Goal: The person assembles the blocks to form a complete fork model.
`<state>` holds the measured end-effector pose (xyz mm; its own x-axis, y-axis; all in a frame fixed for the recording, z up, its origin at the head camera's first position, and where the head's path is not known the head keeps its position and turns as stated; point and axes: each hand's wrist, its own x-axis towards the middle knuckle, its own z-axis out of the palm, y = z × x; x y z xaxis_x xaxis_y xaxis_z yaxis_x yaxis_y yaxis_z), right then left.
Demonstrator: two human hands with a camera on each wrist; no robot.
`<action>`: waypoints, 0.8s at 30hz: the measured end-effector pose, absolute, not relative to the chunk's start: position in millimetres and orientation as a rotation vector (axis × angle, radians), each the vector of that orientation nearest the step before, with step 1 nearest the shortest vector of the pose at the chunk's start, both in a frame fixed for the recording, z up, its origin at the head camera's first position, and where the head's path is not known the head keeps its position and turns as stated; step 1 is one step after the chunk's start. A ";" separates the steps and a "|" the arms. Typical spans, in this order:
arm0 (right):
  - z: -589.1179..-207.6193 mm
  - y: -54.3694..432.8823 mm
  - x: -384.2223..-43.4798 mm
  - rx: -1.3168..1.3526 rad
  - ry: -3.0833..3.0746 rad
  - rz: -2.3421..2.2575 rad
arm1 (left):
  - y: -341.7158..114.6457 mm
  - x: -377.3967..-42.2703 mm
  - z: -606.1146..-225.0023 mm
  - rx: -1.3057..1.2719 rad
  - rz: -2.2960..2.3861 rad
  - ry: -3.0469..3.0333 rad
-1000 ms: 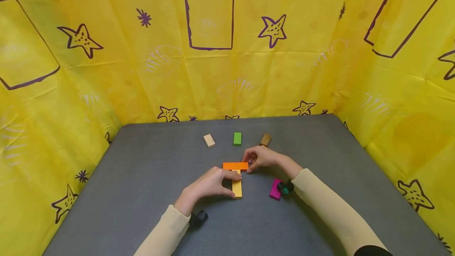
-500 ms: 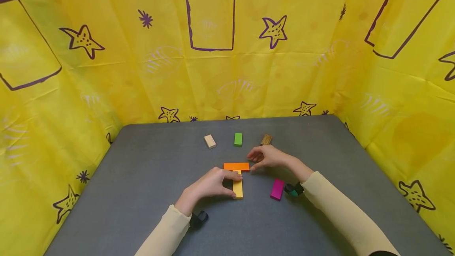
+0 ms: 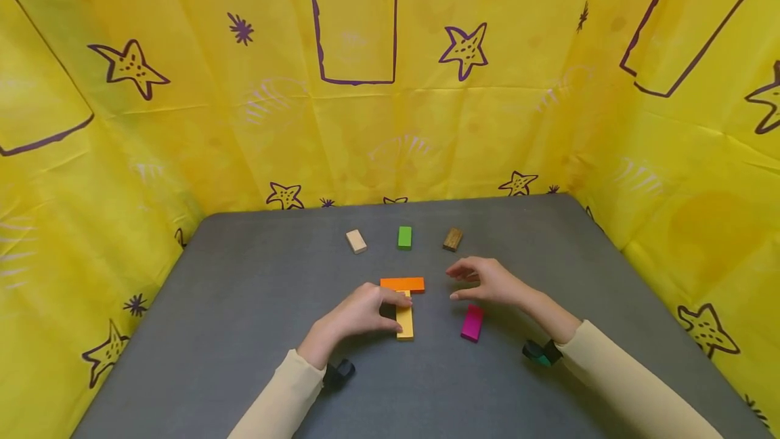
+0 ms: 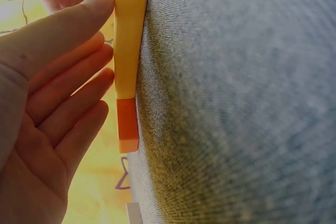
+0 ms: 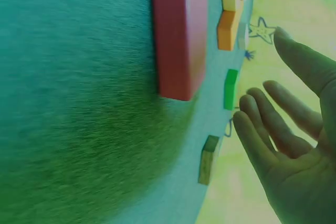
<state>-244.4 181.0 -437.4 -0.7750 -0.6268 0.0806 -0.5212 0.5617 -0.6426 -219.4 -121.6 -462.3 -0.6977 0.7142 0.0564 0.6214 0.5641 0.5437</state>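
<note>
My left hand (image 3: 359,314) rests its thumb and fingertips on the top of a yellow block (image 4: 129,40), the fingers fairly straight. Against the yellow block's far end lies an orange block (image 3: 402,284) set crosswise, so the two form a T on the table. To the right of them, my right hand (image 3: 490,281) hovers with its fingers apart, holding nothing. A magenta block (image 3: 472,324) lies just below it, and looks large and close in the right wrist view.
In a row farther back on the grey table (image 3: 256,276) lie a pale wood block (image 3: 356,241), a green block (image 3: 405,238) and a brown block (image 3: 453,239). A yellow patterned cloth (image 3: 359,127) encloses the back and sides.
My right hand has moved away from the orange block's right end, to the right and slightly nearer, with its fingers spreading. My left hand has stayed on the yellow block.
</note>
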 end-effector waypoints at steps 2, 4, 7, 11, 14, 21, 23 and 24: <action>-439.7 185.7 -239.7 -0.971 2.659 -1.024 | -121.2 -219.7 -462.0 1.141 0.799 2.644; -442.3 190.7 -234.8 -0.973 2.678 -1.035 | -121.1 -219.8 -461.9 1.146 0.791 2.657; -446.0 197.7 -227.8 -0.961 2.686 -1.057 | -121.2 -220.3 -462.2 1.154 0.790 2.664; -450.6 206.8 -218.7 -0.935 2.691 -1.047 | -121.7 -220.7 -462.5 1.165 0.796 2.667; -453.8 213.3 -212.2 -0.920 2.691 -1.028 | -121.7 -220.5 -463.2 1.154 0.798 2.675; -459.1 220.8 -200.4 -0.892 2.689 -1.042 | -120.8 -218.9 -460.9 1.121 0.810 2.673; -461.2 221.7 -198.3 -0.908 2.691 -1.052 | -121.0 -218.7 -460.8 1.119 0.816 2.671; -462.2 221.8 -197.4 -0.913 2.683 -1.064 | -121.1 -218.6 -460.9 1.119 0.818 2.671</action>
